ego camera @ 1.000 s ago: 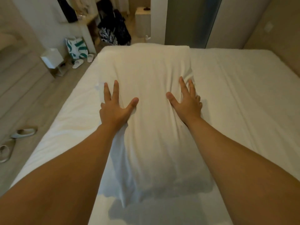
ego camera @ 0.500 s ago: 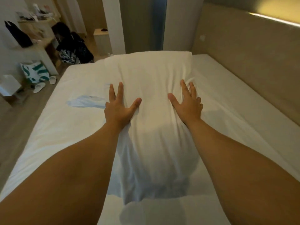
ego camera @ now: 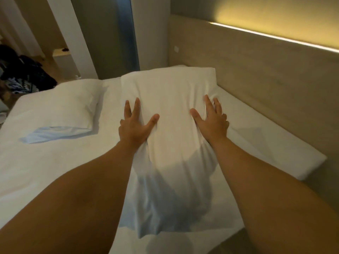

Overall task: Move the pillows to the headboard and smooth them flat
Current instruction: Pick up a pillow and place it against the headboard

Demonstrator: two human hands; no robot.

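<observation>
I hold a white pillow (ego camera: 172, 107) up in front of me above the white bed (ego camera: 36, 171), its lower end hanging loose and casting a shadow on the sheet. My left hand (ego camera: 134, 125) grips its left side, thumb across the front. On the pillow's right side my right hand (ego camera: 211, 120) grips the same way. The pillow's far end is close to the beige headboard (ego camera: 266, 74) on the right. A second white pillow (ego camera: 60, 105) lies flat on the bed to the left.
A light blue cloth edge (ego camera: 49, 134) sticks out by the second pillow. A lit strip (ego camera: 275, 36) runs along the headboard top. Dark bags (ego camera: 23, 76) sit on the floor at far left. The mattress corner (ego camera: 311, 162) ends at right.
The view has swung right toward the headboard with the pillow carried along in both hands. The second pillow has come into sight on the left.
</observation>
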